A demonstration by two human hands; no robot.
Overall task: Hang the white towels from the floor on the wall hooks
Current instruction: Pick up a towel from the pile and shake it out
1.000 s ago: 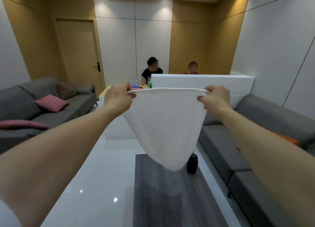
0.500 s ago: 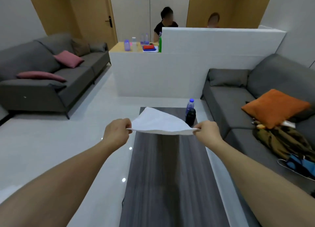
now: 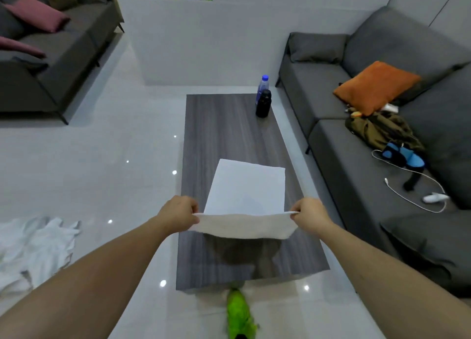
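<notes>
Head view shows the left hand (image 3: 178, 215) and right hand (image 3: 307, 215) pinching the white towel (image 3: 244, 193) corners over the table (image 3: 229, 135); it is best to keep the edge taut.

The towel (image 3: 246, 198) is soft, matt white cloth. The table (image 3: 229, 124) shows matt grey wood grain; the floor (image 3: 102, 160) is glossy tile; the sofa (image 3: 356, 175) grey fabric.

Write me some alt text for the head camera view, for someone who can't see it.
Two hands, left hand and right hand, pinch the near corners of a white towel stretched out above a dark wood coffee table. More white towels lie crumpled on the glossy floor at left. Two bottles stand at the table's far end, beside a grey sofa.
</notes>
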